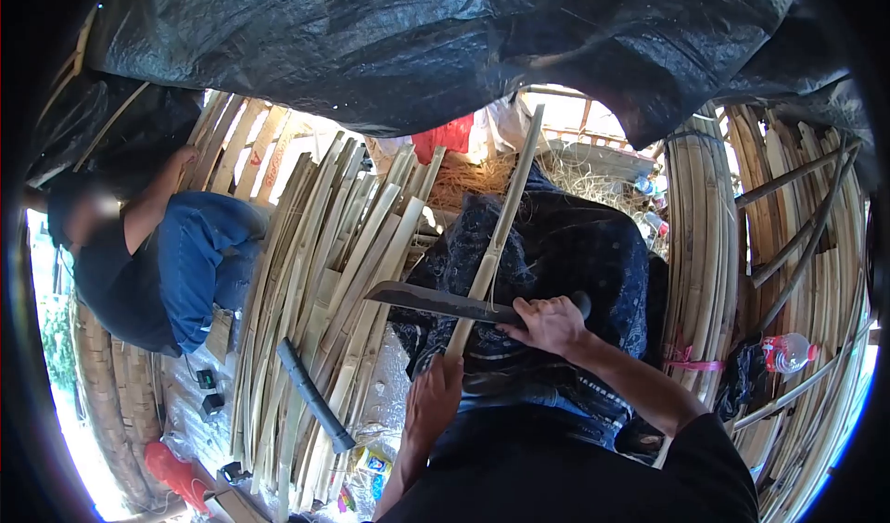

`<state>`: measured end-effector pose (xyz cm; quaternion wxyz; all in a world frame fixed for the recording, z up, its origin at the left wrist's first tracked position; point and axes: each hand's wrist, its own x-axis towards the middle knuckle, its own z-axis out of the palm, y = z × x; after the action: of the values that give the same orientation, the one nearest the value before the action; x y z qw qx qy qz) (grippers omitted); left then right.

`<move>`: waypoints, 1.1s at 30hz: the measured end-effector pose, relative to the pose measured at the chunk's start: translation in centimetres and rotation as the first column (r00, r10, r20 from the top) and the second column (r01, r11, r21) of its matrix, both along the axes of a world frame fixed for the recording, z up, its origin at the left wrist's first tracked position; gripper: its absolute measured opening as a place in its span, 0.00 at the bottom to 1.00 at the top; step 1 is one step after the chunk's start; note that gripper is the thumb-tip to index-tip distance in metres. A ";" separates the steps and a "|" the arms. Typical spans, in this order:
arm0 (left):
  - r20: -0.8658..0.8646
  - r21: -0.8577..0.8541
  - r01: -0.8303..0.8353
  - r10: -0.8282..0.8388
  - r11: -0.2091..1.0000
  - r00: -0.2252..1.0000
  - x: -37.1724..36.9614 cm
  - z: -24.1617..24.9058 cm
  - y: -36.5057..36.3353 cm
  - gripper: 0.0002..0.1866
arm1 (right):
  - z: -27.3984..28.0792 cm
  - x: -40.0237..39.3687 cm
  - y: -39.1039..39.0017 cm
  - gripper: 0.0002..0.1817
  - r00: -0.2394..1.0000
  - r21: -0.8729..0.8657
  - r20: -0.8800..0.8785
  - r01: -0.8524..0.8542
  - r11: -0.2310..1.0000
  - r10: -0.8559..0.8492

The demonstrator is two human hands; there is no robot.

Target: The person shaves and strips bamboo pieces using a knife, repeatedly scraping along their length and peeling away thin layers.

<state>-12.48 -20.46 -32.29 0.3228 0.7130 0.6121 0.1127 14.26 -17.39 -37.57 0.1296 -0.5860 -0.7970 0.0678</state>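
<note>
A long pale bamboo strip (501, 231) slants up from my lap, over dark patterned cloth (584, 245). Its lower end is in my left hand (433, 395), whose fingers wrap round it. Across the strip, above that hand, lies the dark blade of a machete (417, 298), its tip pointing left. My right hand (549, 325) is closed round the machete at the handle end, right of the strip. The blade appears to touch the strip; its cutting edge is hard to make out.
Many split bamboo strips (306, 273) lie to the left, with a dark tube (313, 395) on them. Another person (139, 254) sits at far left. Tied bamboo (700, 245) and a plastic bottle (790, 353) are at right. Black plastic sheeting (417, 41) hangs overhead.
</note>
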 end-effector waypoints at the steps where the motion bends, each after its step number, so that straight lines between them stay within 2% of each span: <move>1: -0.068 -0.055 -0.004 0.001 0.998 0.998 0.5 1.4 0.6 0.24 | -0.4 -0.2 -0.1 0.29 0.999 0.060 -0.026 0.028 0.998 -0.027; 2: -0.138 -0.113 -0.014 -0.001 0.994 0.990 0.8 2.1 0.9 0.24 | -0.8 -0.3 0.0 0.29 0.999 0.065 -0.026 0.024 0.998 -0.022; 5: -0.206 -0.080 -0.020 0.004 0.997 0.979 0.3 0.5 0.7 0.24 | -1.2 -0.7 0.1 0.29 0.994 0.062 -0.100 0.047 0.997 -0.041; 7: -0.240 -0.104 -0.029 0.003 0.994 0.971 0.5 0.4 0.9 0.23 | -0.7 -0.7 0.3 0.28 0.997 -0.030 -0.058 0.051 0.998 -0.052; 9: -0.275 -0.131 -0.033 -0.004 0.991 0.961 0.5 0.1 1.2 0.23 | -0.8 -0.5 0.4 0.28 0.995 0.010 -0.081 0.059 0.998 -0.058; 12: -0.200 -0.059 0.004 -0.016 0.998 0.980 -0.3 -2.2 1.0 0.21 | -0.8 -0.7 0.5 0.28 0.992 0.041 -0.108 0.069 0.997 -0.064; 14: -0.150 0.302 0.179 -0.139 0.936 0.979 -1.4 -5.1 0.1 0.19 | -0.6 -0.8 0.5 0.28 0.990 0.037 -0.116 0.081 0.996 -0.076; 18: -0.125 0.347 0.203 -0.170 0.915 0.978 -0.7 -5.3 0.2 0.18 | 0.0 -0.1 0.1 0.31 1.000 -0.066 -0.022 -0.024 0.998 0.023; 19: -0.087 0.243 0.117 -0.098 0.963 0.991 -0.1 -4.5 0.2 0.19 | 0.0 0.8 0.6 0.32 0.996 -0.096 0.027 -0.078 0.992 0.081; 20: -0.058 0.133 0.030 -0.022 0.991 0.998 0.1 -4.1 0.4 0.19 | -0.5 2.4 1.8 0.33 0.994 -0.036 0.101 -0.045 0.998 0.049; 21: -0.024 0.108 0.015 -0.012 0.994 1.000 0.0 -4.4 0.3 0.19 | 0.0 4.2 3.7 0.34 0.993 -0.091 0.101 0.075 0.993 -0.066; 22: -0.021 0.100 0.013 -0.011 0.995 1.000 0.4 -4.0 0.4 0.19 | -1.7 5.8 5.2 0.34 0.975 0.176 0.104 0.175 0.969 -0.195; 24: -0.106 -0.104 -0.046 0.034 0.994 0.994 1.3 -2.5 1.6 0.20 | -1.6 5.5 6.3 0.33 0.981 0.138 0.112 0.141 0.980 -0.156; 28: -0.041 -0.016 -0.044 0.043 0.999 0.998 0.0 -3.7 0.7 0.19 | -1.3 4.1 4.7 0.33 0.985 0.041 0.075 0.151 0.988 -0.153; 30: -0.019 -0.022 -0.037 0.036 0.999 0.999 -0.4 -3.9 0.2 0.18 | -0.6 4.1 4.3 0.34 0.992 0.044 -0.010 0.128 0.991 -0.127; 33: 0.024 -0.091 -0.047 0.050 0.995 0.998 -0.7 -3.7 0.4 0.21 | -0.6 3.9 4.2 0.34 0.991 0.002 0.008 0.133 0.991 -0.133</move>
<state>-13.22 -20.07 -35.96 0.3598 0.6811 0.6294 0.1020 18.15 -13.23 -38.14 0.1311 -0.6380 -0.7568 0.0559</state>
